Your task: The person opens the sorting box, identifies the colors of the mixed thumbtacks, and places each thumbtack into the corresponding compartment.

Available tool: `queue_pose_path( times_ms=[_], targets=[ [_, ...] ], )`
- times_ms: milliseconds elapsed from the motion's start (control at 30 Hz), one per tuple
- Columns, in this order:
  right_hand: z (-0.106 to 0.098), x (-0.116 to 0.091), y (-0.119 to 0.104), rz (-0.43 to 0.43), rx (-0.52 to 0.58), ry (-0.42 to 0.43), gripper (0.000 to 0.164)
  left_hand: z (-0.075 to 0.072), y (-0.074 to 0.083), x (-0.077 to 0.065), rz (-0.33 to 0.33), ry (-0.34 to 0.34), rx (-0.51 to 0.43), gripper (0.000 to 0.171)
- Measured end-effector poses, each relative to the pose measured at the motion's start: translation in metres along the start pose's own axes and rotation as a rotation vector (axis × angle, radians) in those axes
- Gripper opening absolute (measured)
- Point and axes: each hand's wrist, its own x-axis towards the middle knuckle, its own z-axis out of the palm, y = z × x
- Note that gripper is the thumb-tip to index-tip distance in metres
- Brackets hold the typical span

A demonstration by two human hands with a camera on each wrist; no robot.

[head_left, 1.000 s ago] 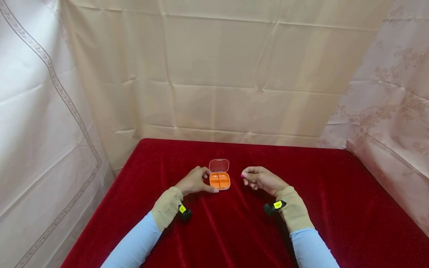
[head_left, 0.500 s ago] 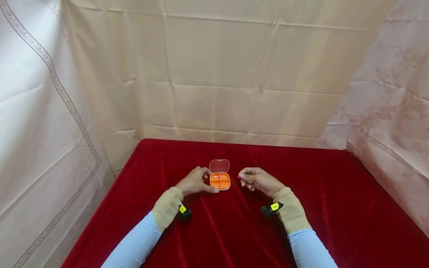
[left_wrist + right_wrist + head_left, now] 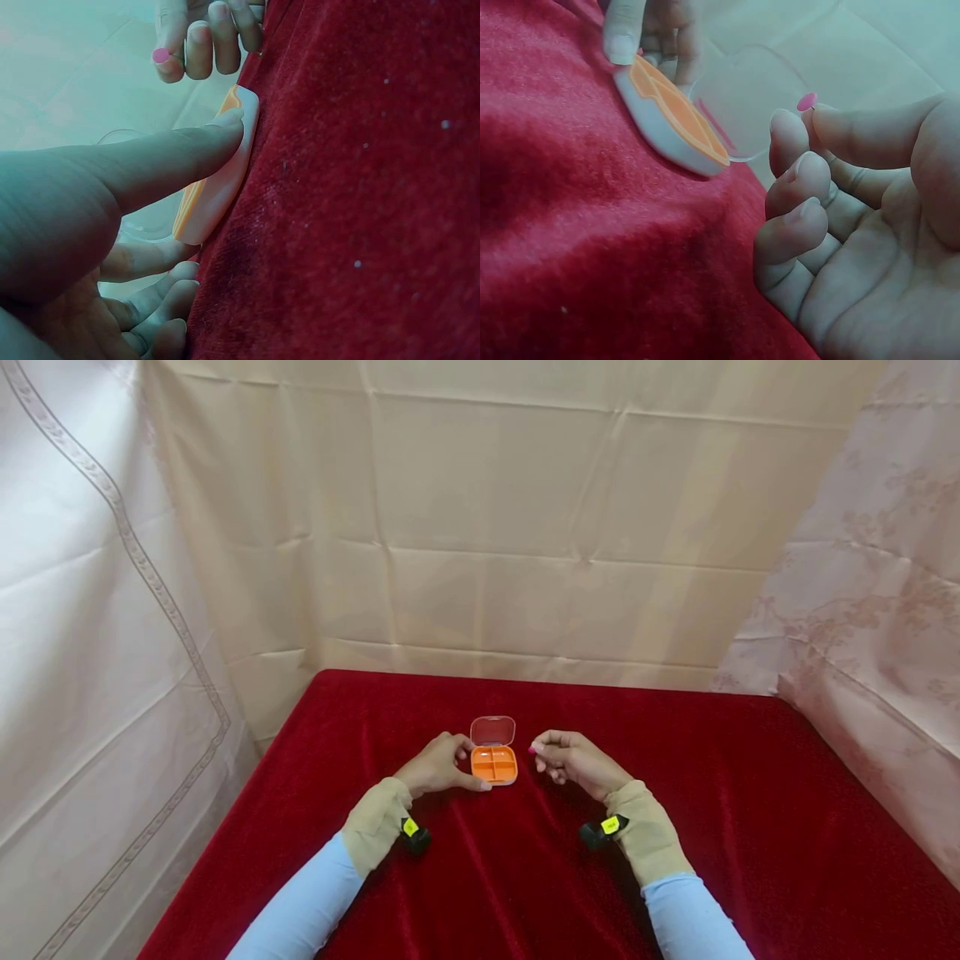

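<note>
An orange and white pill box (image 3: 494, 764) with a divided tray lies on the cloth, its clear lid (image 3: 492, 731) raised at the back. My left hand (image 3: 441, 764) grips its left side, thumb at the front edge and fingers behind. To the right of the box, my right hand (image 3: 585, 764) pinches a pink thumbtack (image 3: 807, 101) between thumb and index finger. Its flat round head and a bit of thin metal pin show in the right wrist view. The tack is apart from the box. No contents are visible in the tray's compartments.
Dark red velvet cloth (image 3: 720, 827) covers the table, with soft folds running across it. A beige curtain (image 3: 480, 527) hangs behind the far edge, and pale patterned curtains (image 3: 885, 577) stand at both sides.
My right hand has shifted a little to the left with the thumbtack, nearer the pill box, and risen slightly in the last half second. My left hand keeps its grip on the box.
</note>
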Motion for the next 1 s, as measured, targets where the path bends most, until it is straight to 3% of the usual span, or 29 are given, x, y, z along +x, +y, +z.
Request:
queue_pose_path(
  times_ms=[700, 1000],
  targets=[
    [0.008, 0.006, 0.006, 0.013, -0.002, 0.014, 0.04, -0.002, 0.002, -0.003, -0.011, -0.007, -0.031, 0.067],
    [0.014, 0.006, 0.005, 0.0, -0.055, 0.0, 0.041, -0.002, 0.002, -0.003, 0.001, -0.003, -0.031, 0.068]
  ],
)
